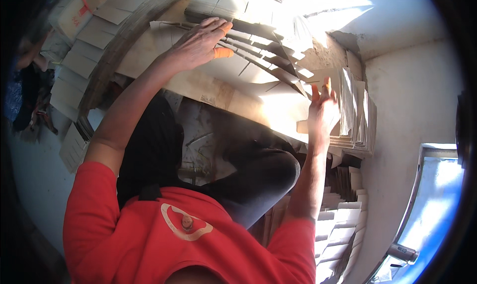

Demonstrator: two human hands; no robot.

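My left hand (198, 44) reaches over a fan of slotted cardboard sheets (263, 55) on the work table, orange covers on its thumb and a fingertip. Its fingers are stretched and the thumb stands apart, close against the sheets' edges; whether it grips any is hard to see. The sheets spread apart toward the right, their far ends washed out by sunlight. My right hand (325, 110) is raised at the table's right end, beside an upright stack of cardboard (350, 107). Its orange-covered thumb and forefinger point up, apart, and I see nothing between them.
The table's front edge (213, 99) runs above my knees. A long row of cardboard pieces (92, 38) curves along the left. More stacked cardboard (340, 224) stands low on the right, near the wall (402, 95) and a blue-lit window (435, 199). Another person's hand (42, 60) shows far left.
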